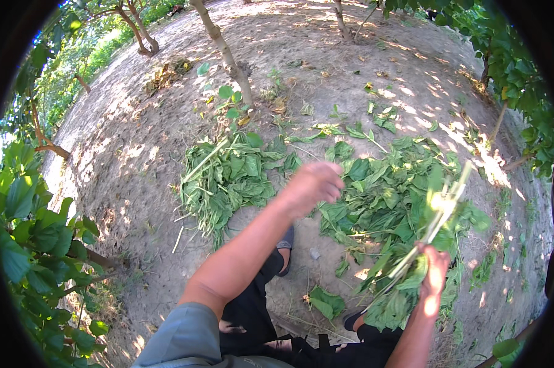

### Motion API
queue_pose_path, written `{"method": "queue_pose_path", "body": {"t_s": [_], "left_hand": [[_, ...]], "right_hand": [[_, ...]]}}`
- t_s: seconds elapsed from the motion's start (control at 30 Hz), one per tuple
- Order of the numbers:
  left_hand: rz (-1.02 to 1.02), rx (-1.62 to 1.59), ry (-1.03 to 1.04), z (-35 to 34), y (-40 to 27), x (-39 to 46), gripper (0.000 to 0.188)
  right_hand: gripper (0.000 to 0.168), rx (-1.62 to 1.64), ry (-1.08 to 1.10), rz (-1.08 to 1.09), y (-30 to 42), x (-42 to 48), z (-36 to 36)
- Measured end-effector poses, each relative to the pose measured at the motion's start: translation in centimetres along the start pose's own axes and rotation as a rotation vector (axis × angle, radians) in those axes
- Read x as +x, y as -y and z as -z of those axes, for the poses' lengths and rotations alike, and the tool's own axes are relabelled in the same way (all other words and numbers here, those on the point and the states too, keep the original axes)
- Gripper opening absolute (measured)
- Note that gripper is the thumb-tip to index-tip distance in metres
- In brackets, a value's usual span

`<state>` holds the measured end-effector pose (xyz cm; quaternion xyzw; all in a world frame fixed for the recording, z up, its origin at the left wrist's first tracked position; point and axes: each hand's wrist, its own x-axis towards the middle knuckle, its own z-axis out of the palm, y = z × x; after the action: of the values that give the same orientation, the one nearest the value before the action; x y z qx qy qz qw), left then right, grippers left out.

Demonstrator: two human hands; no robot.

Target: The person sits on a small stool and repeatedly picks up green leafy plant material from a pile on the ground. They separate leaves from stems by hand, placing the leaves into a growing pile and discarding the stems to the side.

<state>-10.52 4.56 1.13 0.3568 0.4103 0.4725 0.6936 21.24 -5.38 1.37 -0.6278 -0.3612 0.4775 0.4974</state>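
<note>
My right hand (435,269) is closed around a bunch of pale green leafy stems (415,257), which slants up to the right with broad leaves hanging below. My left hand (317,186), blurred, is over the ground between two leaf piles, its fingers curled; whether anything is in it cannot be made out. A large spread pile of cut green leaves (392,188) lies beneath and beyond the bunch. A smaller heap of leaves and stems (231,177) lies to the left of my left hand.
Thin tree trunks (228,60) rise from the dry soil ahead. Leafy branches (33,248) reach in at the left, and more foliage (516,83) hangs at the right. Loose leaves (325,301) lie near my feet. A clump of dry leaves (166,76) is farther off.
</note>
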Motion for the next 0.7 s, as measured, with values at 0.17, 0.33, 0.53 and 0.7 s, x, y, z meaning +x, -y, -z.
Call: {"method": "queue_pose_path", "body": {"t_s": [0.17, 0.33, 0.53, 0.7], "left_hand": [[0.097, 0.467, 0.336, -6.8, 4.5, -1.2, 0.03], [0.085, 0.485, 0.356, -8.3, 6.4, -1.5, 0.024], [0.103, 0.382, 0.317, -7.9, 6.4, -1.5, 0.02], [0.095, 0.358, 0.291, -8.2, 5.9, -1.8, 0.017]], "right_hand": [[0.034, 0.03, 0.138, 0.08, 0.0, -2.5, -5.5], [0.03, 0.034, 0.286, 0.034, 0.5, -3.3, -7.2], [0.03, 0.154, 0.233, 0.025, 0.0, -3.2, -6.9], [0.033, 0.075, 0.105, -0.018, 0.5, -2.9, -6.5]]}}
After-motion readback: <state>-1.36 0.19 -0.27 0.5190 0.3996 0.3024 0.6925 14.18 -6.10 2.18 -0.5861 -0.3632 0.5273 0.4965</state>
